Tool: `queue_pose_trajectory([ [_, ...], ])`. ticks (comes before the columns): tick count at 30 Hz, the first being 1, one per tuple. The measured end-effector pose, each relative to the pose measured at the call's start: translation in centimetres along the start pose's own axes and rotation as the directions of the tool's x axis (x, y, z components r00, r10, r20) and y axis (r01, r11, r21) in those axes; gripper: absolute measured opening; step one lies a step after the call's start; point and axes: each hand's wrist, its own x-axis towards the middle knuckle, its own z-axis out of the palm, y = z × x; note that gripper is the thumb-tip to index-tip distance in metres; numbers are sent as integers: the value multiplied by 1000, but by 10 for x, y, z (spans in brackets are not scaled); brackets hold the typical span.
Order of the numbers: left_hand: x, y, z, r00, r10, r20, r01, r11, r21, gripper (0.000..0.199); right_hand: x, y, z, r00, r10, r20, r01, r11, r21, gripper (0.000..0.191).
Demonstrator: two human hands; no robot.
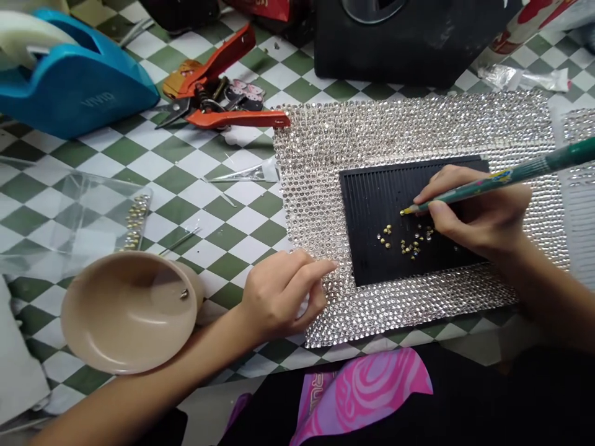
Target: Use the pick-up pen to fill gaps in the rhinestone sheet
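Note:
My right hand [488, 217] pinches a green pencil [548, 163] with a yellow tip. That tip touches a small rhinestone [402, 212] on a black ridged tray [369, 192]. Several loose gold-backed rhinestones [409, 249] lie in small clusters on the same tray, below the tip. Beneath the tray spreads a sparkling rhinestone mat [311, 167]. My left hand [283, 294] rests at the mat's lower left edge, fingers curled and the index finger pointing toward the tray. Something whitish shows under its fingers, too hidden to name.
A beige bowl [125, 316] stands beside my left forearm, near a clear plastic box [102, 210] with gold-backed stones. Orange-handled pruning shears [232, 118] and a blue tape dispenser [93, 87] lie farther back. A black box [395, 56] stands behind the mat.

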Motion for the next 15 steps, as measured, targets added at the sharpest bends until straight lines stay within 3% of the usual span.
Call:
queue_pose_trajectory([
  [15, 2, 0, -5, 1000, -1, 27, 1, 1000, -8, 24, 3, 2, 2, 996, -90, 16, 89, 994, 58, 12],
])
